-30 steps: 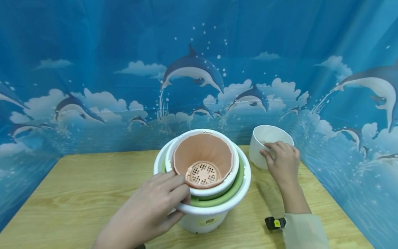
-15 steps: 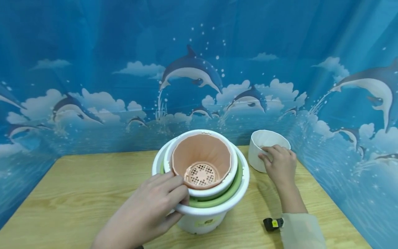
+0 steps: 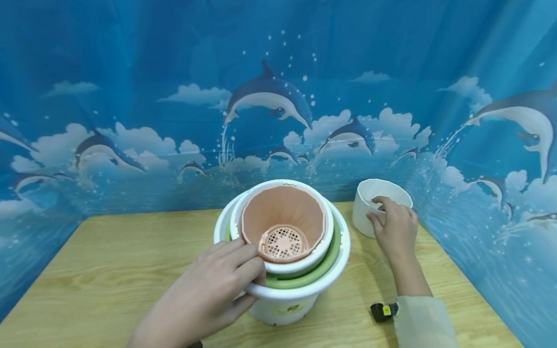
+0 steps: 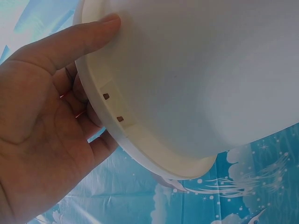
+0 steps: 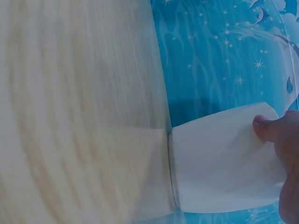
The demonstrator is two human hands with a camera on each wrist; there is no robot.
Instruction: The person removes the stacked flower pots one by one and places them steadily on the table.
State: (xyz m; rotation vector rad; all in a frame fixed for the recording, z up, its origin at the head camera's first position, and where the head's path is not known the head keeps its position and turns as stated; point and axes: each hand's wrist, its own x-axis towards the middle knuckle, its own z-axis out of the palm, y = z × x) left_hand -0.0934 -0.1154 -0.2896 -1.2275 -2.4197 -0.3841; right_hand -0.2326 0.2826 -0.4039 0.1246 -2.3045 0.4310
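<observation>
Four pots stand nested at the middle of the wooden surface [image 3: 130, 280], toward its right edge: a large white pot [image 3: 280, 316] outermost, then a green pot [image 3: 306, 279], an inner white pot [image 3: 287, 268] and, innermost, a brown pot [image 3: 285, 208] with a perforated base. All four appear upright, their rims visible one within another. A fifth item, a small white pot [image 3: 364, 220], is apart from the stack, at the far right corner of the surface, near the patterned backdrop [image 3: 174, 48]. Left hand [image 3: 217, 280]: fingers curled over the large white pot's rim, thumb against the outer wall just beneath it, a firm hold by appearance. Right hand [image 3: 397, 227]: part-closed, pinching the small white pot's wall, thumb outside and at least one finger within the mouth. Whether that pot's base bears fully on the surface cannot be confirmed. Assessment of progress: as an arrangement of nested pots, four are in place and one is outside; on that reading, only the small white pot remains to be brought in. The pictures do not settle whether the stack is being built up or taken apart, so this finding is provisional.
</observation>
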